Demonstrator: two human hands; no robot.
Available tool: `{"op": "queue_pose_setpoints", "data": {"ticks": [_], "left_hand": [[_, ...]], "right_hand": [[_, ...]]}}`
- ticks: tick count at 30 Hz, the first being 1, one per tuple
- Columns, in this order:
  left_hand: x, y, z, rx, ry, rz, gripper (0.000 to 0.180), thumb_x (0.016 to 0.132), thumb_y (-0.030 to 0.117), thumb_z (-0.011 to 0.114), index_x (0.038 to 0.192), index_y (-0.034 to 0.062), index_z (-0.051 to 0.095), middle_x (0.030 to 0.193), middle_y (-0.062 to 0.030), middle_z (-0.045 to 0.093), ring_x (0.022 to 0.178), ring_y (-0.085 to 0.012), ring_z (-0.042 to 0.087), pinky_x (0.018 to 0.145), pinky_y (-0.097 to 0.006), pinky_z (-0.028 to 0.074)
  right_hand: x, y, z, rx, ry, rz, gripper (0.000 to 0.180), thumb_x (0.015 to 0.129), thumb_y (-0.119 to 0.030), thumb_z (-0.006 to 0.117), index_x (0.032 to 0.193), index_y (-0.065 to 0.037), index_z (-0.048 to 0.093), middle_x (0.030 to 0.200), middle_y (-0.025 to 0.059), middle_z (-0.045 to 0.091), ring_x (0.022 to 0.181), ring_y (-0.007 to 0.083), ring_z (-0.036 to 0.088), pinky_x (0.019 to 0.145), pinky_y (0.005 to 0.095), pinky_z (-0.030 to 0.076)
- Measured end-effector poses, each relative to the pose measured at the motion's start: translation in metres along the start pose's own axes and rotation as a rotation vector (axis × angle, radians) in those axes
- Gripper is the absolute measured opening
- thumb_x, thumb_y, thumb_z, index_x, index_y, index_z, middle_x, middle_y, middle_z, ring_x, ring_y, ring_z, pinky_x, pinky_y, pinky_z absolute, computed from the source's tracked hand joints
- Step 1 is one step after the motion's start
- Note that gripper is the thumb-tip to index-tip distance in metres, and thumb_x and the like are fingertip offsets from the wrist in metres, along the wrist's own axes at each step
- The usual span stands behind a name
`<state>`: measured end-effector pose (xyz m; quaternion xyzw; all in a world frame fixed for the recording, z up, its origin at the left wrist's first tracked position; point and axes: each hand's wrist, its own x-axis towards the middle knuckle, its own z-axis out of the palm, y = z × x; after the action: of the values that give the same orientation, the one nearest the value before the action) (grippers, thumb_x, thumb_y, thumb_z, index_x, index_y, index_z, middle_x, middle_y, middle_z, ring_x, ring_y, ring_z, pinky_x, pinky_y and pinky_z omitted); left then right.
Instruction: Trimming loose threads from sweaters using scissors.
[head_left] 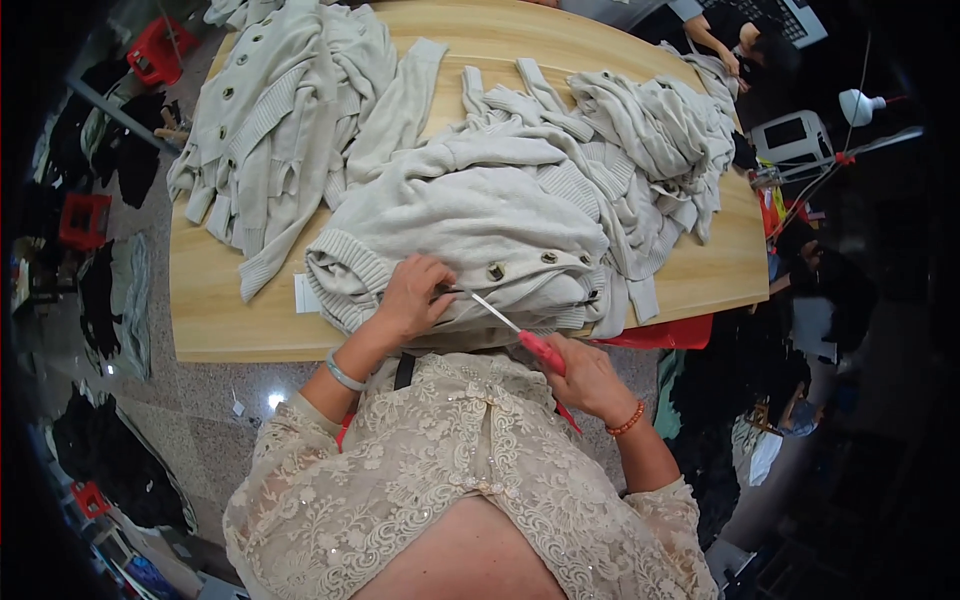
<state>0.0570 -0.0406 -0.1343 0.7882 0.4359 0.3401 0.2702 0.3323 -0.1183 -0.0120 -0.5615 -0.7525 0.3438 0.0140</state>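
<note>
A light grey knitted cardigan (pixel 480 215) with dark buttons lies bunched at the table's near edge, its ribbed hem toward the left. My left hand (pixel 412 300) rests on its front edge, fingers curled and pinching the knit beside a buttonhole area. In my right hand (pixel 588 378) is a red-handled tool with a slim metal shaft (pixel 497 312); whether it is a single blade or closed scissors cannot be made out. The shaft's tip points up and left, close to my left fingertips at the cardigan's edge. My right fingers wrap round the red handle.
More grey cardigans are heaped on the wooden table (pixel 240 335), one pile (pixel 275 120) at the left and another (pixel 655 130) at the right. A small white tag (pixel 306 294) lies by the hem. Red stools (pixel 160 50) stand on the floor; another person's arm (pixel 712 42) shows at far right.
</note>
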Motion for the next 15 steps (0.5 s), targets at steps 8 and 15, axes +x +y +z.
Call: {"op": "queue_pose_setpoints", "data": {"ticks": [8,15], "left_hand": [[0.043,0.022,0.057,-0.057,-0.061,-0.032,0.037,0.073,0.007,0.073,0.105,0.0058,0.054,0.095,-0.0126,0.056,0.087,-0.0335,0.056,0.076,-0.043,0.046],[0.042,0.021,0.047,-0.131,-0.204,-0.007,0.020,0.073,-0.001,0.068,0.090,0.0075,0.063,0.080,-0.0112,0.057,0.076,-0.0291,0.056,0.067,-0.038,0.046]], "right_hand": [[-0.023,0.019,-0.026,-0.102,0.077,0.233,0.027,0.086,-0.021,0.065,0.109,-0.007,0.057,0.081,0.0202,0.065,0.081,0.0413,0.063,0.070,0.0476,0.049],[-0.017,0.048,-0.014,0.049,-0.066,0.097,0.028,0.089,-0.029,0.063,0.108,-0.009,0.056,0.085,0.0199,0.065,0.083,0.0409,0.063,0.073,0.0484,0.048]]}}
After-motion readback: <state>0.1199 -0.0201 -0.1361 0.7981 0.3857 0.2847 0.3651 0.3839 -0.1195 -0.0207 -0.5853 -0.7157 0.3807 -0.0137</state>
